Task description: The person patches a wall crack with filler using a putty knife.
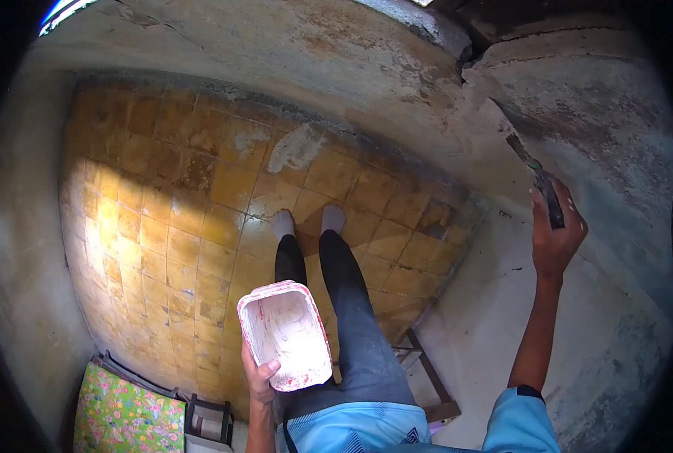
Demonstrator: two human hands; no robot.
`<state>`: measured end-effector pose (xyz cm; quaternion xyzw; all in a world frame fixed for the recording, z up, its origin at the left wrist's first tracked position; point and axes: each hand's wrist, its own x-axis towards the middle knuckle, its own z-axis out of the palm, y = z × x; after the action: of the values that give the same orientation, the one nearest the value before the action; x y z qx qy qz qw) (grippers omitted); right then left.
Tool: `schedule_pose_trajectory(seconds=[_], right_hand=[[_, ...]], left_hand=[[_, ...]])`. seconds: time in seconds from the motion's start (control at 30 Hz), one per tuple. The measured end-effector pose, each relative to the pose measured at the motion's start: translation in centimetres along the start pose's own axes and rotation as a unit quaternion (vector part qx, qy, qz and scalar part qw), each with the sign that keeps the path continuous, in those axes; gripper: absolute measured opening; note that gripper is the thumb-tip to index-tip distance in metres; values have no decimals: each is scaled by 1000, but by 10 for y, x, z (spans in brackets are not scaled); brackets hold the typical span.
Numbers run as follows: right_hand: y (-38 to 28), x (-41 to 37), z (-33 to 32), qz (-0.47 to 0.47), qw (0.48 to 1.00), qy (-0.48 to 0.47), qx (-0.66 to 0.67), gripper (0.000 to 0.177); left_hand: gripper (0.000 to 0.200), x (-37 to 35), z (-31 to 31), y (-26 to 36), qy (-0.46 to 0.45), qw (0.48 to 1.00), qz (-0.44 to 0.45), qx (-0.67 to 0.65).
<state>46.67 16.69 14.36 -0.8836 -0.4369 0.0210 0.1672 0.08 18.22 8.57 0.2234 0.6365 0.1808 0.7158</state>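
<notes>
My left hand (260,374) grips a rectangular plastic tub (285,332) by its lower left edge, thumb over the rim. White filler coats the tub's inside, and red shows through along its rim. At the right, my right hand (559,226) is wrapped round the dark handle of a putty knife (545,190). The knife's blade points up and left, its tip at a pale patch of filler on the cracked wall (495,121).
Yellow tiles cover the floor (231,185), with a whitish smear (297,149) near the wall. A chair with a green flowered cover (129,411) stands at the lower left. Behind my legs is a wooden stool (434,377). A wide crack runs along the upper right wall.
</notes>
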Motion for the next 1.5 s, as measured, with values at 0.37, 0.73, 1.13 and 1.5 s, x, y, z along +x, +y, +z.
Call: schedule_pose_trajectory(seconds=[0.37,0.73,1.13,1.5], right_hand=[[35,-3,58,-48,998,-36,-15,29],[12,-34,32,-50,998,31,-16,29],[30,-32,35,8,1000,24,14,28],[-41,-133,-63,122,905,-66,402,41]], left_hand=[[103,-3,6,4,8,1000,-12,-11],[103,-4,11,7,-4,1000,-5,-3],[103,-3,11,6,-1,1000,6,-9],[87,-16,55,60,-112,983,123,-78]])
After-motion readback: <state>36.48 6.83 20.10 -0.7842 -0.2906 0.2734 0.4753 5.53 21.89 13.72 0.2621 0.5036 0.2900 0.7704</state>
